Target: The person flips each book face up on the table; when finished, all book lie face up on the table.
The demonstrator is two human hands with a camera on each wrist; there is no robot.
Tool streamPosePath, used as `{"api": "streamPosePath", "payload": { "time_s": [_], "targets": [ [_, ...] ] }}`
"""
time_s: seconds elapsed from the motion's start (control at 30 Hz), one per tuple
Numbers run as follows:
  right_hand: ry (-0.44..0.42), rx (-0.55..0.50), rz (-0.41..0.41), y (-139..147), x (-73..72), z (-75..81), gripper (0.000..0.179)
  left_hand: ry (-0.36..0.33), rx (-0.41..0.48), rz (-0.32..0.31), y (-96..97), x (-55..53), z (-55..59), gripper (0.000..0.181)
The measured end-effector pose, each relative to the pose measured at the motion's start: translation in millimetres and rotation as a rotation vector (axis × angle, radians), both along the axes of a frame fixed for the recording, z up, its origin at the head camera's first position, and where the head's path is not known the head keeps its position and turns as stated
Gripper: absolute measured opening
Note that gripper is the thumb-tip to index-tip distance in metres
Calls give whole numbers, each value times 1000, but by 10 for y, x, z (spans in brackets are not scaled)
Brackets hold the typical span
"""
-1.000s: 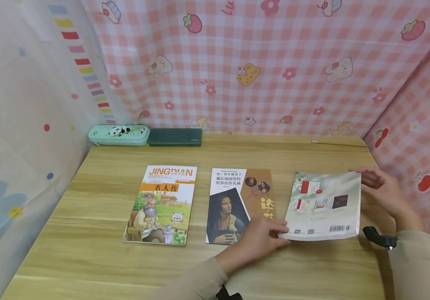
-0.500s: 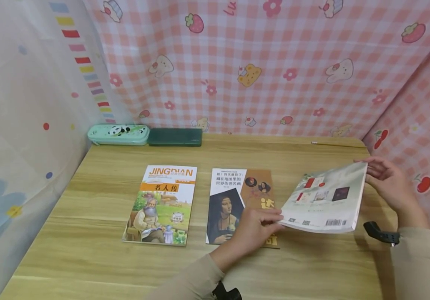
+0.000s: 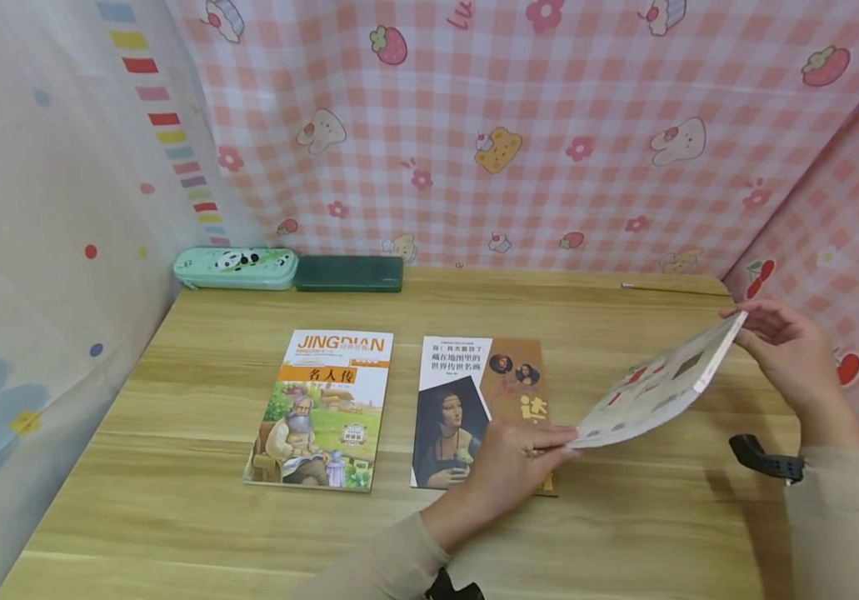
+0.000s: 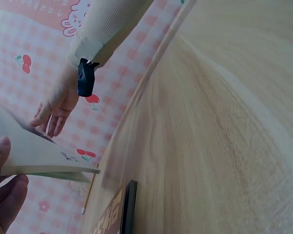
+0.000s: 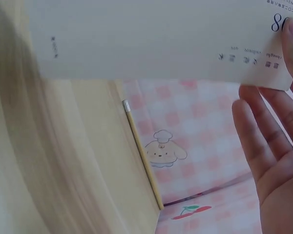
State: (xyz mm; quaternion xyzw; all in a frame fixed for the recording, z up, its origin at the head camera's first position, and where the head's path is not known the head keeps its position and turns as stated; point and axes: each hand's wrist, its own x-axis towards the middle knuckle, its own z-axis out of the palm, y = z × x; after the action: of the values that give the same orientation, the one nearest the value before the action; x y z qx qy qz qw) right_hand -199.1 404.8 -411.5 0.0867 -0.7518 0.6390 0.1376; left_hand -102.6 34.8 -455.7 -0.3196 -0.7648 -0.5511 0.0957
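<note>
A thin pale magazine point(image 3: 654, 383) is held tilted above the table, its right side raised and its back cover up. My left hand point(image 3: 515, 467) pinches its lower left corner; in the left wrist view the thumb and fingers lie on either side of the magazine's edge point(image 4: 49, 169). Its upper right corner is gripped by my right hand point(image 3: 796, 354), and in the right wrist view the thumb presses on the printed cover point(image 5: 151, 39). Partly under my left hand lies a book with a portrait of a woman point(image 3: 447, 417) on its cover.
To the left lies a book with an orange title band point(image 3: 324, 412). At the back of the wooden table point(image 3: 174, 433) stand a mint panda pencil case point(image 3: 237, 268) and a dark green case point(image 3: 350, 273). A pencil point(image 3: 676, 289) lies at the back right, near the checked curtain point(image 3: 429, 100).
The magazine's right side has risen and tilted steeply as my right hand moved up and slightly right. My left hand has stayed near the lower left corner, shifting only a little.
</note>
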Motion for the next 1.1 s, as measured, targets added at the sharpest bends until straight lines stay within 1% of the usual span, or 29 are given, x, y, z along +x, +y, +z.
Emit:
{"api": "streamPosePath", "payload": {
  "time_s": [0.13,0.2,0.27,0.33,0.4,0.5,0.63,0.77,0.9,1.0,1.1],
  "targets": [
    [-70,178,-151,-31,0,69,27,49,-3,8,1,15,-9,25],
    [-100,292,-235,-49,7,89,23,54,-19,23,1,23,-12,26],
    [-131,350,-289,-65,11,96,24,27,-25,35,-1,28,-8,30],
    [-162,408,-332,-82,13,93,28,-30,-17,31,2,33,-3,34],
    [-193,443,-348,-97,15,85,30,-94,3,19,9,38,-4,37],
    [-215,476,-345,-112,8,61,31,-159,25,17,21,46,-22,42],
    [-222,515,-306,-121,-10,22,39,-238,59,23,40,58,-55,44],
    [-273,578,-274,-137,-39,-24,53,-373,113,28,65,71,-82,35],
    [-309,573,-220,-162,-89,-97,60,-484,155,19,94,83,-96,27],
    [-304,548,-177,-165,-123,-165,59,-520,162,27,111,83,-113,28],
    [-279,571,-139,-161,-159,-221,56,-534,139,53,123,67,-151,28]
  ]
}}
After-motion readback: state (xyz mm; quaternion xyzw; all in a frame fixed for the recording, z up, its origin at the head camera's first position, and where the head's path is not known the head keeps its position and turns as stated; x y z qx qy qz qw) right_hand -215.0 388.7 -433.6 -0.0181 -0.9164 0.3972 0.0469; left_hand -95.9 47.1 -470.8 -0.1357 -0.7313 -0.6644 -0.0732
